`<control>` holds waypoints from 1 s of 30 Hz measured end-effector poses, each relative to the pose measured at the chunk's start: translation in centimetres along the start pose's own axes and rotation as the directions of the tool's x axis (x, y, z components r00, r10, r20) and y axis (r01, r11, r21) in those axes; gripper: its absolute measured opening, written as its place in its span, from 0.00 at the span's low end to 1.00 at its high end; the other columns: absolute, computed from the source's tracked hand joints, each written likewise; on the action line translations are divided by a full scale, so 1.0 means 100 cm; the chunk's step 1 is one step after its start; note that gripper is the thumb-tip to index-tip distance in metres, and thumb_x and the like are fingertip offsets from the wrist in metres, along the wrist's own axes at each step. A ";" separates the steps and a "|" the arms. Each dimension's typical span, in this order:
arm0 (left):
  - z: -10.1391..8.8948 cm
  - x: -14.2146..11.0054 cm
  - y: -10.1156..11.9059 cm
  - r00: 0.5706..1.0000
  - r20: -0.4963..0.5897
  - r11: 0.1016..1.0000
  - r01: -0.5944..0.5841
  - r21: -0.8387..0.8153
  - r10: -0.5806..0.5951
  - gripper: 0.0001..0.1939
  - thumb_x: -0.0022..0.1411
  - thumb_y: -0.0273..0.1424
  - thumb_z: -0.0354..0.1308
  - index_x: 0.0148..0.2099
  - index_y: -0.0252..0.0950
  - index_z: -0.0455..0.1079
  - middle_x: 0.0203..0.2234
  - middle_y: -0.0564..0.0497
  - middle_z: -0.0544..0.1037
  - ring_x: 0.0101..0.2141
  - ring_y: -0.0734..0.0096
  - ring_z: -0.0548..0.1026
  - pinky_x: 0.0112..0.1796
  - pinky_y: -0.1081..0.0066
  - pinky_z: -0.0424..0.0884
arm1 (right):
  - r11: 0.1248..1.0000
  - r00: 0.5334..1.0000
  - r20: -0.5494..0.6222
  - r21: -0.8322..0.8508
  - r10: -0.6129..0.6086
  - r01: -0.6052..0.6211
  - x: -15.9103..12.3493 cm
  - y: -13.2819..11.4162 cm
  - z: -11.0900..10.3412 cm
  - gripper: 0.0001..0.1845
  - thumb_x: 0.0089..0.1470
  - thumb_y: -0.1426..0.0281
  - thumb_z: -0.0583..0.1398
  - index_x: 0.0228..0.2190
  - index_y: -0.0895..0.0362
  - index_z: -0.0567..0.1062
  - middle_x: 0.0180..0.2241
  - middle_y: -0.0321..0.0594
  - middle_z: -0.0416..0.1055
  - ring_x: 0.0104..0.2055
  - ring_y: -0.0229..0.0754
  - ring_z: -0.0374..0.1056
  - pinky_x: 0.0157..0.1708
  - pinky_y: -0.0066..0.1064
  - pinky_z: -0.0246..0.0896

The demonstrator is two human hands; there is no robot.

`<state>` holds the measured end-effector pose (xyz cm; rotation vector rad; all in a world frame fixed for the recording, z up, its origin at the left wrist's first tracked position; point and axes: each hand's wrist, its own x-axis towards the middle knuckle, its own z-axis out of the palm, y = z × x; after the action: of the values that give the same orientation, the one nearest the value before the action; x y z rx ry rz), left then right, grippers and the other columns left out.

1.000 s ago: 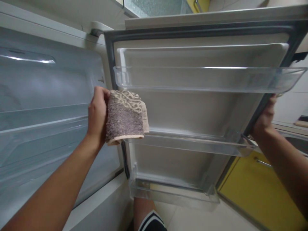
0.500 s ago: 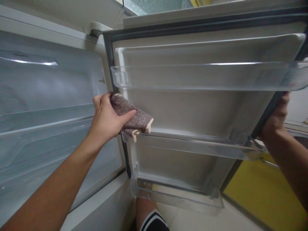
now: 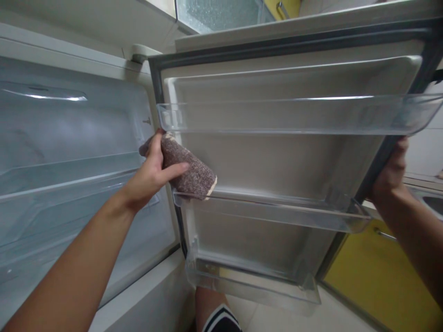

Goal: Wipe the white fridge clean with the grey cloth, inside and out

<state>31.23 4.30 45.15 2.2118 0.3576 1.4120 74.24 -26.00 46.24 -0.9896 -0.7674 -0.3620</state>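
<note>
My left hand (image 3: 152, 174) is closed round a folded brown-grey cloth (image 3: 194, 173) with a cream edge. The cloth lies against the left end of the middle clear door shelf (image 3: 277, 212) of an open fridge door (image 3: 277, 157). My right hand (image 3: 391, 170) grips the door's dark outer edge at the right, fingers wrapped round it. A clear upper door shelf (image 3: 294, 115) runs above the cloth and a clear lower door shelf (image 3: 249, 283) sits below.
The fridge's inside (image 3: 69, 161) with glass shelves lies to the left. A yellow cabinet (image 3: 380, 276) stands behind the door at lower right. My knee and a striped hem (image 3: 218, 318) show at the bottom. A sink edge (image 3: 429, 198) is at the far right.
My left hand turned the cloth from hanging flat and upright to bunched under the fingers, and lowered it onto the middle shelf's left end. My right hand stayed on the door edge.
</note>
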 end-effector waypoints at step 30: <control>-0.040 0.021 0.052 0.939 0.064 0.509 0.126 0.851 -0.339 0.39 0.64 0.52 0.51 0.68 0.32 0.59 0.40 0.34 0.82 0.41 0.32 0.83 0.42 0.47 0.78 | 0.993 0.993 0.049 -0.041 -0.105 0.107 -0.002 -0.008 0.005 0.51 0.37 0.18 0.60 0.41 0.48 0.84 0.57 0.48 0.79 0.72 0.72 0.62 0.56 0.68 0.75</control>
<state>28.33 1.89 50.88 2.8518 1.4730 0.8664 73.42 -25.97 46.77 -1.0032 -0.8602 -0.4502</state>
